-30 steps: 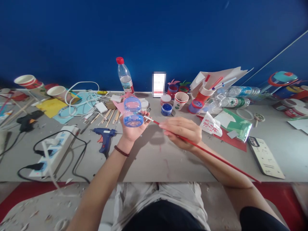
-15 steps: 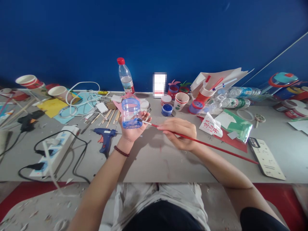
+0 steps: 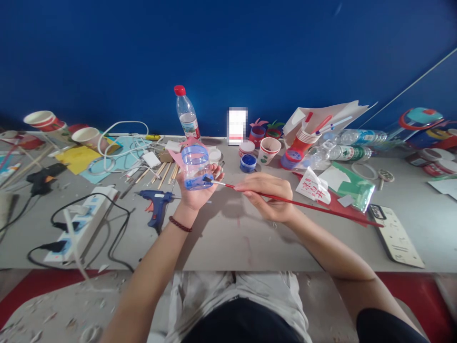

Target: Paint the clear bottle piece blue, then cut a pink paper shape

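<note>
My left hand point(image 3: 198, 196) holds up a cut clear plastic bottle piece point(image 3: 196, 164), with fingers curled around its far side. Blue paint bands its top edge and its lower edge. In my right hand point(image 3: 269, 195) is a long red paintbrush point(image 3: 303, 204), pinched near the metal collar. Its dark bristles touch the blue-painted lower part of the bottle piece. An uncovered jar of blue paint point(image 3: 248, 163) stands beyond my hands, beside a paper cup point(image 3: 269, 150).
A blue glue gun point(image 3: 157, 205) and a white power strip point(image 3: 84, 224) with cables lie left. Behind stands a red-capped bottle point(image 3: 186, 114). On the right are a phone point(image 3: 398, 236), coloured paper point(image 3: 352, 188) and plastic bottles point(image 3: 352, 152).
The bottle piece has tilted slightly in my left hand. The brush's rear end has swung up a little, while its tip stays on the lower blue band.
</note>
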Action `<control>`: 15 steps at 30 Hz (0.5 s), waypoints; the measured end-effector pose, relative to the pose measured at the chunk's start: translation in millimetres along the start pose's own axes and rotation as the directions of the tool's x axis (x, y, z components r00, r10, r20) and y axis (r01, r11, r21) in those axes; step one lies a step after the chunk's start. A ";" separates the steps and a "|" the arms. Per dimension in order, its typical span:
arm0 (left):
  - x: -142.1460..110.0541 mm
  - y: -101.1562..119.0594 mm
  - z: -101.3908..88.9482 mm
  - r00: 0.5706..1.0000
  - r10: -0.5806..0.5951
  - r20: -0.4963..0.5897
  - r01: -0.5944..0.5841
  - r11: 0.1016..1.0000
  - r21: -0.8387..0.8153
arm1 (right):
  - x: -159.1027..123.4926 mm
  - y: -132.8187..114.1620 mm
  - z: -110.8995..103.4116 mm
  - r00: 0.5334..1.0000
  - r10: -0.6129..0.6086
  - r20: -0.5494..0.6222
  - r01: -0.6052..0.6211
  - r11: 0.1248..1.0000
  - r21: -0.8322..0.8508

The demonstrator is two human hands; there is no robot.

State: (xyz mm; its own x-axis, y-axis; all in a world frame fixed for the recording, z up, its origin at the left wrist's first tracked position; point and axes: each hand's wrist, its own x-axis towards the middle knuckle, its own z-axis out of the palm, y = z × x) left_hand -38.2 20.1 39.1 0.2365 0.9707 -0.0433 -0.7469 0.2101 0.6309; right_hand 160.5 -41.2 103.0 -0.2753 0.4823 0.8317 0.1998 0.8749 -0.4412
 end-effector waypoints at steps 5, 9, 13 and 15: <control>1.6 1.9 -0.7 1.000 0.022 0.005 -0.022 0.999 -0.032 | 4.3 0.7 -4.7 0.997 0.044 -0.059 -0.043 0.999 0.008; 1.3 1.6 -0.1 1.000 0.021 -0.003 -0.021 1.000 -0.023 | 2.1 1.3 -7.1 0.994 0.079 -0.073 -0.079 0.997 -0.003; 1.7 -0.4 -2.7 0.999 0.021 0.029 -0.020 0.999 -0.036 | 0.1 1.0 -5.2 0.997 0.045 -0.064 -0.044 0.999 0.026; 2.0 -0.6 -3.8 0.999 0.023 0.034 -0.021 0.999 -0.038 | 0.7 0.5 -3.6 0.998 0.031 -0.050 -0.029 0.999 0.035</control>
State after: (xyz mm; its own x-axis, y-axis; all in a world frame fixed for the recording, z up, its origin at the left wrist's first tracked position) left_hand -39.6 22.3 35.6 0.2402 0.9707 -0.0028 -0.7751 0.1936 0.6014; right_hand 163.8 -40.6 104.6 -0.2219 0.5060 0.8335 0.1749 0.8616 -0.4765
